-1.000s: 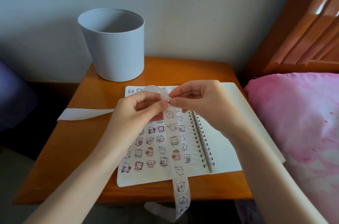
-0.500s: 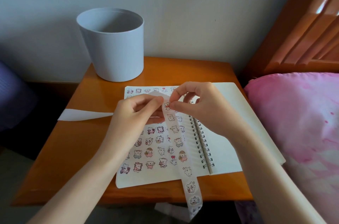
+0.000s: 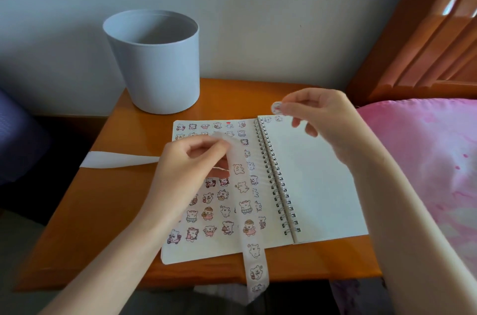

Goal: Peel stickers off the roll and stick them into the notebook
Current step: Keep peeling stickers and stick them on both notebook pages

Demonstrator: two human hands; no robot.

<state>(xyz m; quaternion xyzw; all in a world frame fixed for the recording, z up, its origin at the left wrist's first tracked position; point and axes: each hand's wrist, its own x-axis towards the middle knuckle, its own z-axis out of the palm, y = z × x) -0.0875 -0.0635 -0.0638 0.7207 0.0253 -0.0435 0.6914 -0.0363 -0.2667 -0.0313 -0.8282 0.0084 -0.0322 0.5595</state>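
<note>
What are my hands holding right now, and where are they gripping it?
The right hand pinches a peeled sticker by its edge; the left hand pinches the sticker strip at its upper bend.

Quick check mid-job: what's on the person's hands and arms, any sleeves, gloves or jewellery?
Nothing worn shows. The left hand and right hand are bare: no gloves, no rings visible. The left forearm and right forearm are bare up to the frame edge, with no sleeves, watch or bracelet.
</note>
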